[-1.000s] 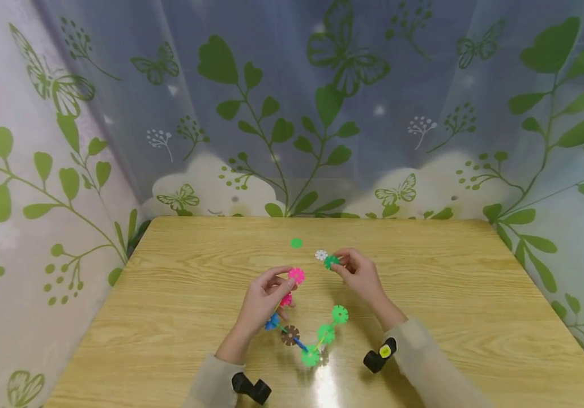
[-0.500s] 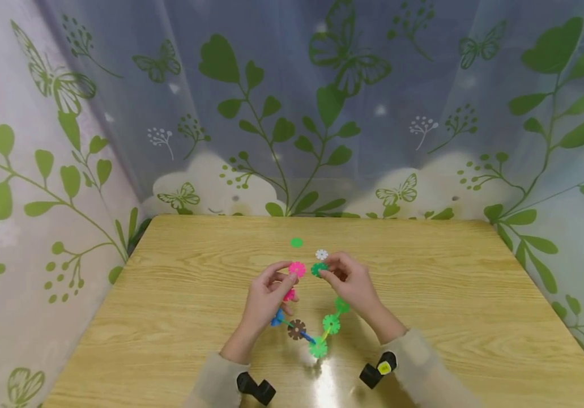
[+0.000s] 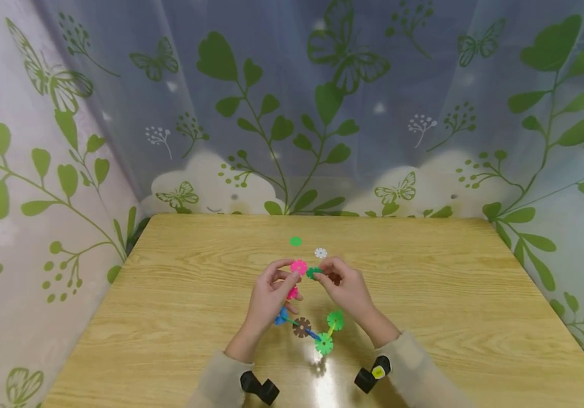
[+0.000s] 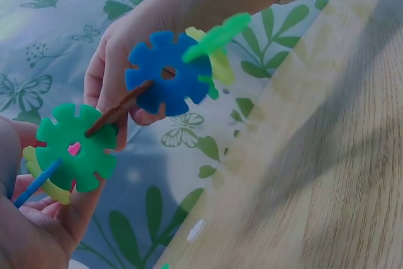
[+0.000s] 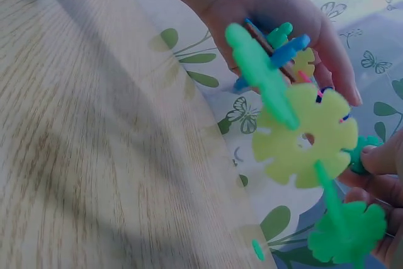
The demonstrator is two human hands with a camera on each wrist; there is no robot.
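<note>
My left hand [image 3: 267, 297] pinches a pink notched disc [image 3: 299, 267] at the upper end of a linked chain of plastic snowflake discs. Below the fingers hang a second pink disc [image 3: 292, 292], a blue disc [image 3: 281, 316], a brown disc [image 3: 301, 327] and light green ones [image 3: 324, 343]. Between thumb and finger, my right hand [image 3: 350, 288] holds a dark green disc [image 3: 313, 273] right at the pink disc's edge; whether their notches interlock I cannot tell. The right wrist view shows a yellow disc [image 5: 302, 146] in the chain, partly blocking sight of the hands.
On the wooden table [image 3: 179, 294] beyond the hands lie a loose white disc [image 3: 320, 253] and a loose green disc [image 3: 295, 241]. A patterned curtain [image 3: 292, 187] hangs behind the table and along both sides.
My right hand has moved left and slightly nearer with the dark green disc, up to the pink disc. The left hand has risen a little, and the hanging chain has shifted right.
</note>
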